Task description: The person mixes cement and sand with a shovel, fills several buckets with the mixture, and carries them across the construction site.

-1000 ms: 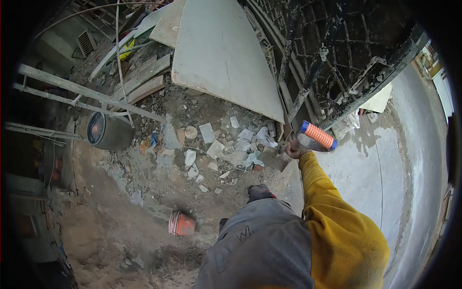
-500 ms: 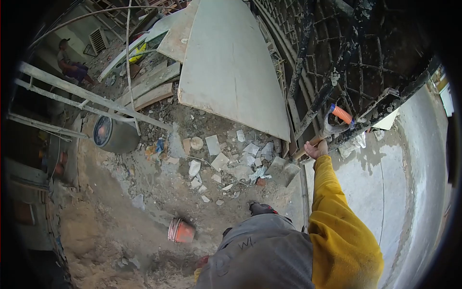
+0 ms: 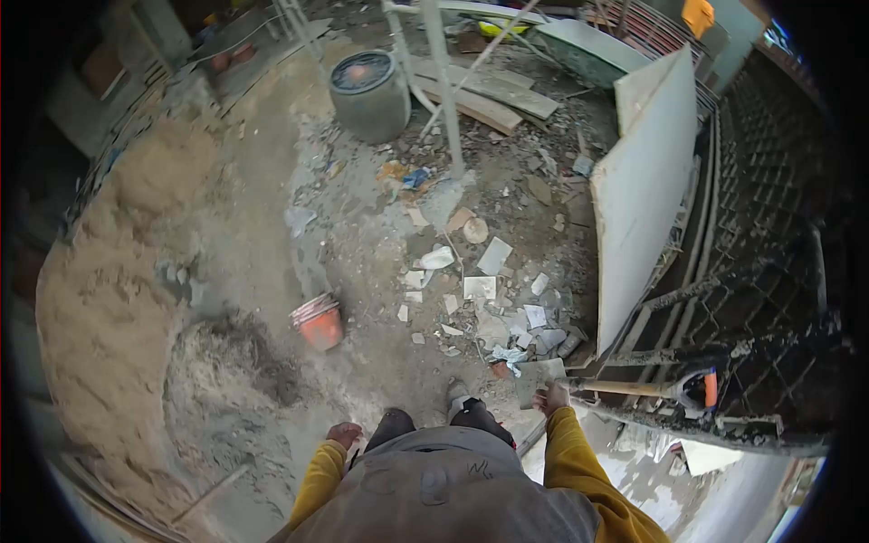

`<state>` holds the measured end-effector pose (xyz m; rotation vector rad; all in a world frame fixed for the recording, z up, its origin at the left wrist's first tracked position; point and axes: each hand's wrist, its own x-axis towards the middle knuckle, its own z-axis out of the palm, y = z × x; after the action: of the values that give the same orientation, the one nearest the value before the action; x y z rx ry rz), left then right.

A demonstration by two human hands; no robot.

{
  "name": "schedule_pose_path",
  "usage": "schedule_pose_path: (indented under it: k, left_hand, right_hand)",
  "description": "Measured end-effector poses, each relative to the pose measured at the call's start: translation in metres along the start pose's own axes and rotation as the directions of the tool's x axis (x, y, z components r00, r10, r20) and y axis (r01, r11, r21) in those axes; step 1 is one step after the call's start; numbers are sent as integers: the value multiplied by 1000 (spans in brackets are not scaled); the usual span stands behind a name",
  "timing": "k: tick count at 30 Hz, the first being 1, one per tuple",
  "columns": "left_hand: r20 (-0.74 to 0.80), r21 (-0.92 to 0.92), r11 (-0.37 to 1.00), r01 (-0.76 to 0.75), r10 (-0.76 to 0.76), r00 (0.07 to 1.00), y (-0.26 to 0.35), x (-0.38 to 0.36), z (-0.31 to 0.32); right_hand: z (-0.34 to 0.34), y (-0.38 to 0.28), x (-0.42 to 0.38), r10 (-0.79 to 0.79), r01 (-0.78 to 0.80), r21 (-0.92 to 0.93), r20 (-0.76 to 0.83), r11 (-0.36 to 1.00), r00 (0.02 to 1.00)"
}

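Note:
My right hand (image 3: 550, 398) is closed round the wooden shaft of a shovel (image 3: 625, 387), at the shaft's left end in the head view. The shaft lies nearly level across the picture, and its D-shaped handle with an orange grip (image 3: 711, 390) points right, against the dark metal mesh. Beside my body on the left, my left hand (image 3: 344, 434) hangs low with its fingers loosely out and nothing in it. Broken tiles (image 3: 480, 288) and rubble lie on the ground ahead of my right hand.
An orange bucket (image 3: 319, 322) lies tipped on the ground. Sand (image 3: 163, 208) is heaped at left. Farther off stand a dark barrel (image 3: 369, 100) and a pale metal post (image 3: 444, 90). A large white board (image 3: 647, 199) leans at right, near the mesh panel (image 3: 769, 217).
My view has turned left and down, bringing my left hand and the sand heap into sight. The shovel now appears lower and more level, my right hand still on its shaft.

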<state>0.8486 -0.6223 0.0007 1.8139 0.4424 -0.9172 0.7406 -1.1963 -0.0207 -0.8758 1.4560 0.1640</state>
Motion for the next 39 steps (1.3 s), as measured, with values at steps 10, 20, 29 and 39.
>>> schedule_pose_path:
  k: [10,20,29,39]
  left_hand:
    - [-340,-292,953,-86,-20,940,-105,-114,-54]
    - [-517,-648,761,29,-467,717,-301,-213,-75]
    - [-498,-807,568,-163,-506,704,-320,-196,-125]
    - [-313,-669,736,101,-402,860,-323,-192,-175]
  right_hand:
    - [186,17,-72,84,431,-793,511,431,855]
    - [349,57,-69,251,296,-811,466,504,848]
    - [584,210,-107,476,646,-759,598,78,645]
    - [772,324,-351,397,932,-341,878,123,269]
